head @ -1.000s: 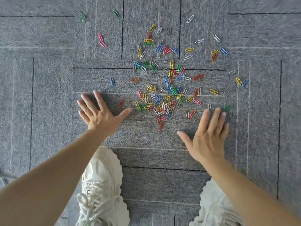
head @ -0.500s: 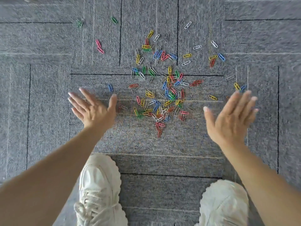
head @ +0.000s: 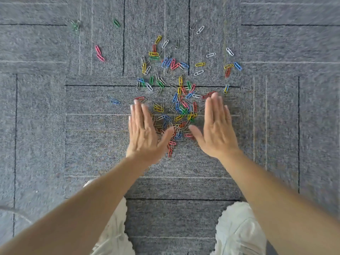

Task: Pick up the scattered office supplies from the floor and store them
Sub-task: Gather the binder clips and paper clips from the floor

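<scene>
The floor (head: 276,126) is covered in grey carpet tiles of short, rough, matt pile, crossed by thin dark and pale stitched lines; the paper clips (head: 176,111) are seen as thin bent wire with a smooth, slightly glossy coloured coating, some left silvery. The shoes (head: 239,230) are made of off-white, matt material.

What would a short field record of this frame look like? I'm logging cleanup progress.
surface: grey carpet
items: coloured paper clips, scattered, densest between the hands
outliers: two pink clips and green clips far left
left hand: open, flat, at left edge of pile
right hand: open, flat, at right edge of pile
held: nothing
container: none in view
shoes: white, at the bottom edge
</scene>
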